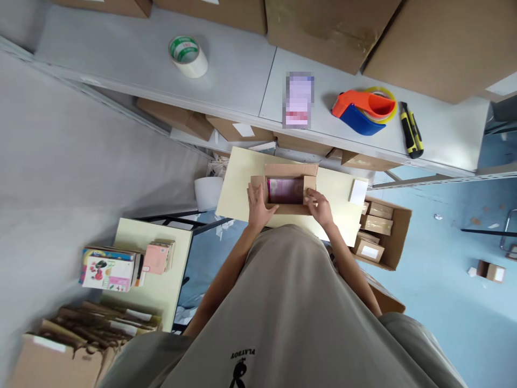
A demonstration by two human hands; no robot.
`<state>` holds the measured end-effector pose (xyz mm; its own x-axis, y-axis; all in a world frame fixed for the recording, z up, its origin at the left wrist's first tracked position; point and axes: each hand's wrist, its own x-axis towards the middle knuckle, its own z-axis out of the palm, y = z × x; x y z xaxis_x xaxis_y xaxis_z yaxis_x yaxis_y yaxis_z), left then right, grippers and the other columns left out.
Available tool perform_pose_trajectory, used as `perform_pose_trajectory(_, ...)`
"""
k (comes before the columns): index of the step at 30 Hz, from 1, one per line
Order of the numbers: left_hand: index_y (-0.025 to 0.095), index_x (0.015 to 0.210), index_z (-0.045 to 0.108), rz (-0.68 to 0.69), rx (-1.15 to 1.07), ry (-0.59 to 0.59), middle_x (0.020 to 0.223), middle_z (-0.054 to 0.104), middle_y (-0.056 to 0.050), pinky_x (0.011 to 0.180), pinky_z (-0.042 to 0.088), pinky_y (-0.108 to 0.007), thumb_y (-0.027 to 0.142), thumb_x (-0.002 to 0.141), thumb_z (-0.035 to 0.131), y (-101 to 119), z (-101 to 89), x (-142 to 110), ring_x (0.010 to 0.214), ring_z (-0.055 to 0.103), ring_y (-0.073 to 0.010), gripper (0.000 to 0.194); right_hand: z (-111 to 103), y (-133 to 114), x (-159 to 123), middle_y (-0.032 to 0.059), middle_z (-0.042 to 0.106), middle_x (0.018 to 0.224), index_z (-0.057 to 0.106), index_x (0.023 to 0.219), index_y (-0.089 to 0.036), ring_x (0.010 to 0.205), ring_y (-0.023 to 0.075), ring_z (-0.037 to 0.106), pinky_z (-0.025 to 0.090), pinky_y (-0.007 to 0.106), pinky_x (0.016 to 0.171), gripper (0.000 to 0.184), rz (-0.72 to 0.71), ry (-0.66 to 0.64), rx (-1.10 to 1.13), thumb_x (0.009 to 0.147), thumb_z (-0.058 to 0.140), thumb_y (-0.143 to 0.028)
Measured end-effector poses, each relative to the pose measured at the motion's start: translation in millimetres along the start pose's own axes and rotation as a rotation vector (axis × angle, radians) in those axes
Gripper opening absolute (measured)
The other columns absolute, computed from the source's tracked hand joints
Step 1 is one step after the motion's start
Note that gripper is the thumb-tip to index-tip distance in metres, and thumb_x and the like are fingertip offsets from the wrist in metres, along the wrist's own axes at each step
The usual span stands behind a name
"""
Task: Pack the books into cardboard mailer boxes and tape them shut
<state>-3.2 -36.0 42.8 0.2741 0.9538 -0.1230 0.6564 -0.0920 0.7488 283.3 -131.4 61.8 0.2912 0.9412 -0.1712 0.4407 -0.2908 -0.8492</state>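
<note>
Box [286,209]: probably light, stiff (bendy flaps [310,181]!); grip sides.
Left hand [259,209]: spread, touching.
Right hand [320,207]: at flap, pinch unclear.

A pale-yellow rectangular table [242,170] carried an open brown cardboard box [291,170] and a flat white rectangular piece [358,191].

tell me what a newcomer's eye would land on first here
Probably the orange-and-blue tape dispenser, the brightest thing in view, on the grey shelf at upper right, with a yellow-and-black knife to its right. Then the open box near the middle, on the pale table between the left hand and right hand, with something purple inside.
</note>
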Motion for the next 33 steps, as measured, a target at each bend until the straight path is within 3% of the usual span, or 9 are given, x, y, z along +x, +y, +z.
perform_pose_trajectory(4, 0.015, 0.185, 0.035, -0.103, -0.129, 0.120, 0.189, 0.044, -0.029, 0.152, 0.031, -0.064, 0.039, 0.097, 0.092, -3.5, 0.7, 10.2, 0.183, 0.037, -0.0453, 0.107, 8.4, 6.1, 0.3, 0.0200, 0.074, 0.167, 0.080, 0.153, -0.019, 0.154, 0.0398, 0.070, 0.066, 0.065, 0.126, 0.058, -0.043, -0.017, -0.111, 0.116, 0.055, -0.057)
perform_pose_trajectory(7, 0.014, 0.187, 0.029, -0.389, -0.286, 0.225, 0.186, 0.047, -0.030, 0.146, 0.043, -0.057, 0.030, 0.093, 0.091, -9.9, -0.9, 26.5, 0.175, 0.051, -0.0415, 0.113, 4.9, 7.8, 2.7, 0.0169, 0.070, 0.173, 0.078, 0.158, -0.021, 0.154, 0.0367, 0.070, 0.067, 0.061, 0.125, 0.054, -0.009, 0.007, -0.122, 0.113, 0.060, -0.044)
perform_pose_trajectory(11, 0.013, 0.183, 0.038, -0.665, -0.482, 0.147, 0.162, 0.074, -0.024, 0.130, 0.061, -0.058, 0.018, 0.095, 0.077, -13.1, -3.0, 47.8, 0.151, 0.075, -0.0359, 0.096, -4.1, 8.2, 7.2, 0.0152, 0.066, 0.178, 0.076, 0.161, -0.021, 0.155, 0.0369, 0.068, 0.070, 0.059, 0.119, 0.056, 0.047, -0.009, -0.154, 0.110, 0.065, -0.039)
perform_pose_trajectory(17, 0.018, 0.165, 0.065, -0.462, -0.426, 0.228, 0.164, 0.075, -0.018, 0.133, 0.060, -0.051, 0.021, 0.099, 0.072, -0.8, -6.7, 39.6, 0.156, 0.072, -0.0322, 0.067, -11.2, 9.1, 4.6, 0.0133, 0.067, 0.177, 0.075, 0.162, -0.025, 0.157, 0.0382, 0.067, 0.069, 0.061, 0.117, 0.054, 0.021, -0.078, -0.184, 0.110, 0.068, -0.038)
perform_pose_trajectory(21, 0.018, 0.153, 0.075, -0.168, -0.310, 0.027, 0.158, 0.079, -0.019, 0.129, 0.062, -0.053, 0.038, 0.112, 0.064, 11.2, -4.9, 25.9, 0.146, 0.078, -0.0331, 0.047, -10.2, 8.3, 3.4, 0.0154, 0.065, 0.180, 0.076, 0.161, -0.023, 0.154, 0.0392, 0.070, 0.065, 0.063, 0.122, 0.051, 0.001, -0.131, -0.222, 0.113, 0.062, -0.035)
perform_pose_trajectory(23, 0.018, 0.155, 0.075, -0.024, -0.179, -0.116, 0.164, 0.076, -0.020, 0.137, 0.056, -0.058, 0.047, 0.109, 0.073, 14.7, -2.9, 22.9, 0.155, 0.072, -0.0376, 0.054, -10.0, 8.7, 4.2, 0.0172, 0.061, 0.183, 0.074, 0.164, -0.021, 0.156, 0.0411, 0.068, 0.058, 0.064, 0.129, 0.055, -0.003, -0.166, -0.258, 0.113, 0.067, -0.040)
perform_pose_trajectory(26, 0.014, 0.166, 0.069, 0.133, 0.030, -0.325, 0.181, 0.060, -0.023, 0.148, 0.039, -0.065, 0.055, 0.090, 0.097, 14.0, -2.1, 23.0, 0.177, 0.048, -0.0476, 0.090, -12.6, 11.2, 5.2, 0.0186, 0.049, 0.191, 0.065, 0.175, -0.020, 0.165, 0.0462, 0.059, 0.051, 0.066, 0.137, 0.088, 0.002, -0.262, -0.318, 0.100, 0.088, -0.060)
perform_pose_trajectory(28, 0.015, 0.169, 0.067, 0.184, 0.116, -0.408, 0.186, 0.054, -0.023, 0.149, 0.037, -0.065, 0.052, 0.085, 0.103, 10.4, -3.9, 25.3, 0.180, 0.040, -0.0488, 0.099, -16.3, 13.7, 6.2, 0.0158, 0.044, 0.194, 0.061, 0.180, -0.025, 0.168, 0.0480, 0.055, 0.049, 0.067, 0.138, 0.103, -0.004, -0.322, -0.352, 0.092, 0.096, -0.066)
perform_pose_trajectory(33, 0.017, 0.161, 0.069, 0.135, 0.140, -0.313, 0.155, 0.078, -0.023, 0.135, 0.054, -0.060, 0.040, 0.100, 0.091, 1.8, -9.7, 39.1, 0.155, 0.067, -0.0436, 0.069, -23.2, 17.4, 19.1, 0.0176, 0.068, 0.175, 0.072, 0.168, -0.021, 0.154, 0.0416, 0.067, 0.056, 0.060, 0.134, 0.065, -0.026, -0.294, -0.333, 0.110, 0.077, -0.050)
